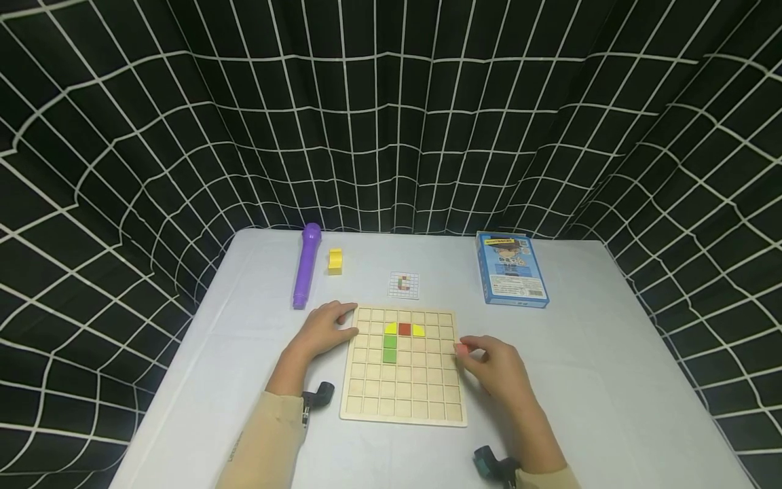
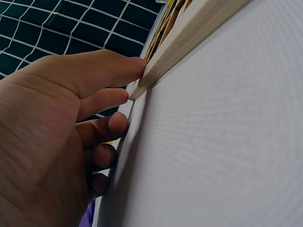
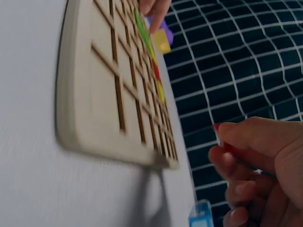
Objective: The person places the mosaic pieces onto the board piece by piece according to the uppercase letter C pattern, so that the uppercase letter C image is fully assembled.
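Observation:
A wooden grid board (image 1: 404, 390) lies flat on the table. In its upper part sit a red square tile (image 1: 404, 329) between two yellow rounded tiles (image 1: 418, 331), and two green square tiles (image 1: 389, 348) below the left yellow one. My left hand (image 1: 324, 327) touches the board's left side, thumb on the edge and index finger at the far corner; its other fingers curl loosely in the left wrist view. Just off the right edge, my right hand (image 1: 497, 367) pinches a red tile (image 3: 217, 126) between thumb and fingers, mostly hidden by them.
Beyond the board lies a small pattern card (image 1: 404, 285). At the back left are a purple microphone-shaped stick (image 1: 306, 266) and a yellow block (image 1: 335, 261). A blue box (image 1: 513, 269) lies at the back right. Black gridded cloth (image 1: 391, 122) surrounds the white table (image 1: 586, 353).

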Tool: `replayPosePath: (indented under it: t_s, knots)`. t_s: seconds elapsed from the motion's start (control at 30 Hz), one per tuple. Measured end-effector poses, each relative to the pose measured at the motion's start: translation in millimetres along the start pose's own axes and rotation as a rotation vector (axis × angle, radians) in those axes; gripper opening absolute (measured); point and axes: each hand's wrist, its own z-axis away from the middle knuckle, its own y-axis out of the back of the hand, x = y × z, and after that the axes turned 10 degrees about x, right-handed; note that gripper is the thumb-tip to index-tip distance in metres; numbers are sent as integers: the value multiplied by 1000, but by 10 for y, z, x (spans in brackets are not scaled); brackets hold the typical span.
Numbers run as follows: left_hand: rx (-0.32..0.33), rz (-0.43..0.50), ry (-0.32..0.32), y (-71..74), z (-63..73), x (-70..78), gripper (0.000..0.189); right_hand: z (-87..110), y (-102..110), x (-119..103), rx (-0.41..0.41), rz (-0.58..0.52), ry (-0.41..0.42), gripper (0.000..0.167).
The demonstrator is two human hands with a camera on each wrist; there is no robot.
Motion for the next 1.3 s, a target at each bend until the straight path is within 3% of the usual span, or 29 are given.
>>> replayPosePath:
  t_s: [0.33,0.73,0.97,1.3]
  knots:
    - [4,0,-4,10,6,6,63,-21,-119,-252,47,-68,127,34]
    - [4,0,1,-10,-6,-37,63,79,-467,-510,-22,-168,250,26]
    - [10,3,-8,-14,-17,-40,62,176,-727,-551,-133,-101,259,25]
    - [6,4,-2,-1,-8,-15,61,241,-911,-521,-107,75,347,28]
